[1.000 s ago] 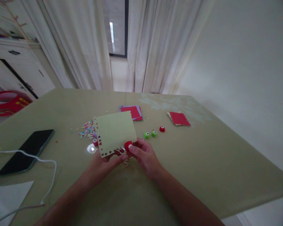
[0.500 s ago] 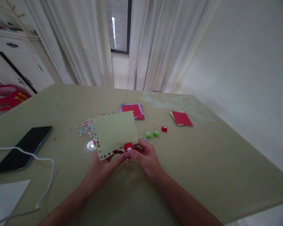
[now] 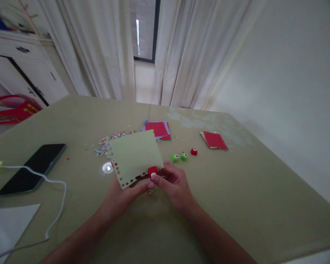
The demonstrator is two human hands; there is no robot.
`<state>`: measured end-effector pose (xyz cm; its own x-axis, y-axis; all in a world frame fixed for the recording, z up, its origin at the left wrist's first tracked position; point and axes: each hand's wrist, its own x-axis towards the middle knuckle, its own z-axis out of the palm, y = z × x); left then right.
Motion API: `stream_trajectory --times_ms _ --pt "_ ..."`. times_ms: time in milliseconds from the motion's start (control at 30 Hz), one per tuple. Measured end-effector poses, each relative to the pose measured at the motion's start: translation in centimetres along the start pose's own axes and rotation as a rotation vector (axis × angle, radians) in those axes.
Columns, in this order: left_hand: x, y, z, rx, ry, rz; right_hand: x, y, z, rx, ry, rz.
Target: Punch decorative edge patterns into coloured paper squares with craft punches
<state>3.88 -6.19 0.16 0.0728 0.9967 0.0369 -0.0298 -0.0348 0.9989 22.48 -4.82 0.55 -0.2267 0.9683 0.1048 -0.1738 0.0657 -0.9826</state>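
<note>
A pale yellow square of paper (image 3: 134, 154) is held up over the table, with small star and other shapes punched along its left and lower edges. My left hand (image 3: 122, 192) supports it from below, thumb in front at the lower edge and fingers hidden behind the sheet. On that lower edge, toward its right end, sits a small red paper punch (image 3: 153, 172). My right hand (image 3: 172, 183) is closed around this punch, its thumb on the white part. Small punched bits (image 3: 150, 191) show just beneath the hands.
Two green punches (image 3: 175, 158) and another red punch (image 3: 194, 151) stand right of the paper. Behind lie a stack of coloured paper (image 3: 156, 129), a red punched square (image 3: 215, 140) and scattered confetti (image 3: 102, 148). A phone (image 3: 33, 168), white cable (image 3: 63, 194) and white sheet (image 3: 13, 223) occupy the left.
The view has shifted slightly. The paper tilts a little more, and my left thumb lies slightly further from the red punch. Both hands keep their holds.
</note>
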Motion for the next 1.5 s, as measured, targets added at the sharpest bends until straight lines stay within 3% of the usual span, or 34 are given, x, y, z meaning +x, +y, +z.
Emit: stream_trajectory --times_ms 333,667,1133,1333,1500 --pt "0.3 0.4 0.1 0.022 0.024 -0.026 0.3 0.0 -0.9 -0.223 -0.076 -0.103" --pt "0.2 0.3 0.4 0.003 0.026 -0.019 0.0 -0.4 -0.4 -0.285 -0.012 -0.114" --pt "0.1 0.6 0.8 0.025 0.046 0.028 0.0 0.6 -0.1 -0.183 0.086 -0.051" --pt "0.6 -0.1 0.4 0.086 0.159 0.019 0.0 0.5 0.3 -0.013 0.057 0.045" --pt "0.7 -0.2 0.3 0.05 0.211 -0.022 -0.1 -0.1 0.7 0.012 0.051 0.023"
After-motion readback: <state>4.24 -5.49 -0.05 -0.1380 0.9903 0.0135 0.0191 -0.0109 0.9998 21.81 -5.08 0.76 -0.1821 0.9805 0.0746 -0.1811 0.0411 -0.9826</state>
